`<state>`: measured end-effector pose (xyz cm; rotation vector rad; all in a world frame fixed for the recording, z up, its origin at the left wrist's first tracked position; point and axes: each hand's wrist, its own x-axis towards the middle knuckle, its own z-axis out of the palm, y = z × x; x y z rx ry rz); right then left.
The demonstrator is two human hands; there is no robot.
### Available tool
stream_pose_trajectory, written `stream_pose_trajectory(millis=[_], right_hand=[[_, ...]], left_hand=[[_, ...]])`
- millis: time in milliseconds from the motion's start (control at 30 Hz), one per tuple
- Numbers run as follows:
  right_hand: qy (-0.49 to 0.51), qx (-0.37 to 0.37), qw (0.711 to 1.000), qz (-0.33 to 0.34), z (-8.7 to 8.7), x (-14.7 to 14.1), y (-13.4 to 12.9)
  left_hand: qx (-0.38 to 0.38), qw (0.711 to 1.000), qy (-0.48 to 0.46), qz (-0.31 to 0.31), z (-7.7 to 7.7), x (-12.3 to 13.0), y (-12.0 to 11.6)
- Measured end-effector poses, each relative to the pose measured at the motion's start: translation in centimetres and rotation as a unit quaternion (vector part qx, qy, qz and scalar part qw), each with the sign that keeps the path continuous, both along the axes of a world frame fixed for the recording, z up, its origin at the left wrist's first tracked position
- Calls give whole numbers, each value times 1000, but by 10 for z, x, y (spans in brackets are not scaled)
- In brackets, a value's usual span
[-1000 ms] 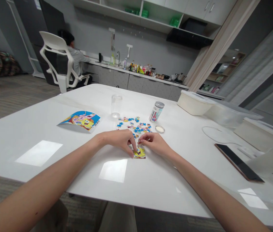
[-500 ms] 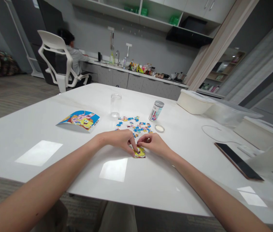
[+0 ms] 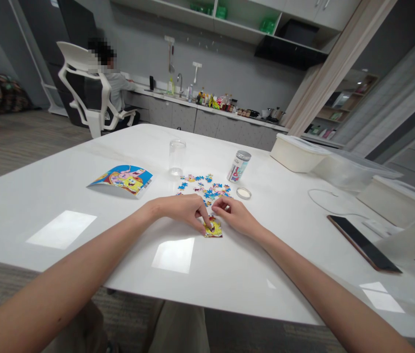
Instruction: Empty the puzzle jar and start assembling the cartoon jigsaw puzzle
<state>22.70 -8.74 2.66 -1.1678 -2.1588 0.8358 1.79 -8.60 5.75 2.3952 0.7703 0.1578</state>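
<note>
A small joined patch of yellow jigsaw puzzle (image 3: 213,229) lies flat on the white table (image 3: 126,264), with a reddish bit at its top edge. My left hand (image 3: 187,210) is at its left side, index finger and thumb apart, their tips touching the patch. Just above and right of the patch, my right hand (image 3: 237,215) hovers with loosely curled fingers and no piece visible in them. Beyond both hands are scattered loose puzzle pieces (image 3: 216,190), mostly blue. To the left lies a curved picture sheet (image 3: 124,180) with the same yellow cartoon figure.
Behind the pieces stand a clear jar (image 3: 177,158) and a printed canister (image 3: 239,166), with a round lid (image 3: 243,193) beside it. A tablet (image 3: 363,242), a white cable (image 3: 325,206) and storage boxes (image 3: 299,154) occupy the right. A person sits in a white chair (image 3: 82,93) beyond the table.
My right hand has drawn slightly up and away from the puzzle patch, and a reddish bit now shows at its top edge. My left hand stays at the patch's left side.
</note>
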Motion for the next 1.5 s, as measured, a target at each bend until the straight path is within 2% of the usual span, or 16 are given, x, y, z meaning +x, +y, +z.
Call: stream_pose_trajectory(millis=[100,200,300,400,533,700,1000,1167,1300,1367,1500], right_hand=[[-16,69,997,-38,3,8,5],[-97,159,979,-83,7,20,14],[-167,199,956,-138,10,32,24],[-229,217,935,-161,11,40,29],[-289,200,920,-174,14,41,28],[-339,143,910,-188,21,38,23],[-338,140,919,-150,24,34,21],[-357,145,899,-206,28,39,23],[-377,117,883,-255,29,43,24],[-367,102,892,-244,27,43,25],[-340,105,918,-175,27,41,25]], left_hand=[[8,1000,-2,-7,3,-1,0],[24,1000,3,1,4,-2,0],[45,998,29,26,5,-1,-2],[82,993,60,54,6,1,-5],[133,983,101,71,4,2,-7],[153,979,109,77,2,2,-7],[147,981,99,76,0,4,-8],[168,976,106,85,-2,4,-8],[193,970,124,84,-2,3,-8],[201,968,131,80,-2,3,-7],[205,967,133,77,-2,4,-7]])
